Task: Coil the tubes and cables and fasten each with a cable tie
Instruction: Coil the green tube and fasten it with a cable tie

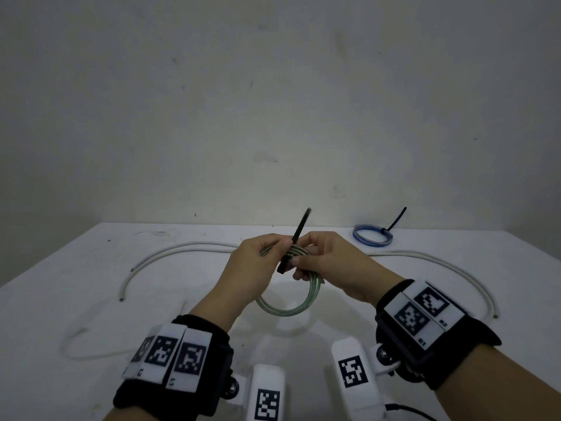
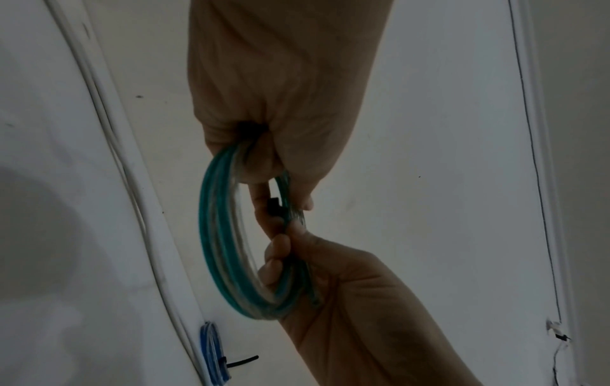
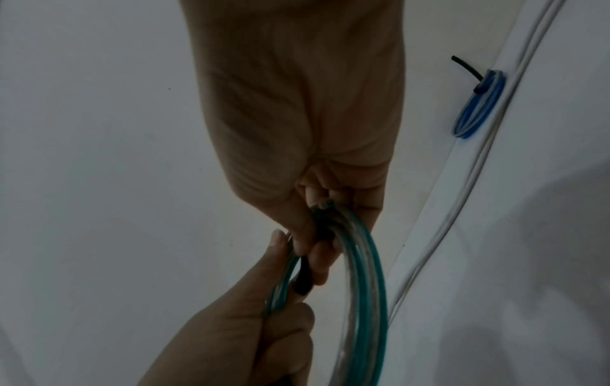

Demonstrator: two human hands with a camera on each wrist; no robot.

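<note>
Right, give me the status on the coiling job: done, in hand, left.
Done: the blue coil lies on the table with a black tie cinched round it. In hand: the left hand and right hand grip the green coil while working a black cable tie round it; whether it is locked cannot be seen. Left: the long white cable lies uncoiled across the table.

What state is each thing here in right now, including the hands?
Green tube: coiled, held above the table by both hands.
Black cable tie: across the green coil, tail sticking up, not visibly closed.
Blue tube: coiled, tied, lying on the table.
White cable: uncoiled, lying loose.
Left hand: gripping the coil.
Right hand: gripping the coil and tie.
</note>
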